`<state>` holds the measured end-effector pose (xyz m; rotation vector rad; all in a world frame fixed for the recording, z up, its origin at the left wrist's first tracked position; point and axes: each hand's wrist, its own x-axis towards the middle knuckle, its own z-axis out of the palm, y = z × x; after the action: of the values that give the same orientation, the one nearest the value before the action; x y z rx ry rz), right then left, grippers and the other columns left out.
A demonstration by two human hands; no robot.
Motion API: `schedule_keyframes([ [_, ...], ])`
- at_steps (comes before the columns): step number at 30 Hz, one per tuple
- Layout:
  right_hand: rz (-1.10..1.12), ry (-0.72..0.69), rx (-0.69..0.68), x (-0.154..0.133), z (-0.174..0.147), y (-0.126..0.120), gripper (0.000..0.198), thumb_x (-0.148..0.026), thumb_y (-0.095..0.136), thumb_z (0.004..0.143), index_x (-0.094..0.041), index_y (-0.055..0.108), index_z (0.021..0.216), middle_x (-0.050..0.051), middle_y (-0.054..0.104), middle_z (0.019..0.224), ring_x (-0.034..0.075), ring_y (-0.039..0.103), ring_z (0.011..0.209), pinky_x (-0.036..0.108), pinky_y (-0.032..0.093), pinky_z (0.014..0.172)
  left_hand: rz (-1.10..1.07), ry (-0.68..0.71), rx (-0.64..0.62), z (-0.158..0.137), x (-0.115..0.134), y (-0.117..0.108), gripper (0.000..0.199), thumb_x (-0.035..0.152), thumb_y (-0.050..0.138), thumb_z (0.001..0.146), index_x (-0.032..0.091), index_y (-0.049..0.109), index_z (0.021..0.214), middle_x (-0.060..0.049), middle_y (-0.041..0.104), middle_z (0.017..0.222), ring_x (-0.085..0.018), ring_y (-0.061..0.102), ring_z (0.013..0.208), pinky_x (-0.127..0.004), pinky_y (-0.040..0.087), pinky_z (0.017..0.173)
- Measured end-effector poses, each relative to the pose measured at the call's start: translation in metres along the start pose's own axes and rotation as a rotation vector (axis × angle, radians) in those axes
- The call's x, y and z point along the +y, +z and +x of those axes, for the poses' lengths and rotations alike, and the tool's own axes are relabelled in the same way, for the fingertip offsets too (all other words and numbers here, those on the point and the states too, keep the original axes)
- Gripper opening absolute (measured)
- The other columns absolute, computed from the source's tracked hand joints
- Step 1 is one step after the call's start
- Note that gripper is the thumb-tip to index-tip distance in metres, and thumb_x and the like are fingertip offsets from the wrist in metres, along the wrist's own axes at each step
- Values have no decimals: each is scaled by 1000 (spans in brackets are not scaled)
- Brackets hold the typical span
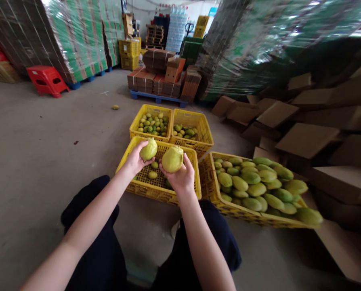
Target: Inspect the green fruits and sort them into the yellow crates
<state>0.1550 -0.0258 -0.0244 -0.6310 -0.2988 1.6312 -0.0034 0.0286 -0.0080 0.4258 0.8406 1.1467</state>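
My left hand (137, 158) is wrapped around a rounded yellow-green fruit (149, 149). Cupped in my right hand (183, 176) is a slightly larger yellow-green fruit (172, 159) with a lumpy top end. The exact kind of fruit is unclear. Both are held up, side by side and apart, above a yellow plastic crate (198, 178) in front of my knees. A few small fruits (152, 175) lie on that crate's slatted bottom; my hands hide part of its inside.
Behind stand two yellow crates (150, 108) (209, 129) with smaller fruits. A crate (229, 207) at right is heaped with longer green-yellow fruits (257, 189). Cardboard boxes (309, 139) pile up at far right. A red stool (47, 81) and one loose fruit (115, 107) are on the floor.
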Motion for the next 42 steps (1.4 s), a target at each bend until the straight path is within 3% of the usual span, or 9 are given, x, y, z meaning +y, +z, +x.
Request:
schedule_keyframes([
  [10,33,-32,37,-2,-2,4,27,-39,71,79,-22,65,98,4,76,86,23,74,79,35,63,67,70,32,-60,-2,-6,1,41,25,59,73,19,61,114,-4,71,91,-16,68,71,-27,59,58],
  [17,28,-30,25,-2,-3,4,27,-37,70,79,-21,65,99,4,76,86,24,75,77,36,63,67,269,174,-27,1,-11,-1,35,37,65,79,17,69,107,-6,73,96,-12,64,59,-19,52,43],
  [22,26,-26,28,-2,-3,4,26,-37,71,78,-22,65,98,3,76,85,24,75,77,36,64,67,343,211,17,1,-12,-2,35,41,58,86,15,71,105,-10,74,106,-14,67,60,-17,45,36],
  [29,28,-18,3,-1,-1,0,23,-36,70,79,-22,65,97,3,76,88,22,74,80,36,64,69,299,207,6,5,-15,-4,25,37,59,81,19,67,97,-6,74,94,-16,69,67,-18,49,41],
  [36,6,-25,16,0,-1,0,23,-36,69,80,-22,66,98,3,76,88,22,73,81,36,64,69,411,232,-106,-7,-11,3,35,46,72,69,20,63,90,-1,67,81,-14,64,62,-19,49,41],
  [42,24,-22,41,-1,-2,2,20,-33,69,80,-22,66,97,2,76,88,21,72,79,37,65,68,435,223,-129,-7,-12,4,36,46,71,67,20,62,90,-1,66,83,-15,63,66,-21,51,42],
])
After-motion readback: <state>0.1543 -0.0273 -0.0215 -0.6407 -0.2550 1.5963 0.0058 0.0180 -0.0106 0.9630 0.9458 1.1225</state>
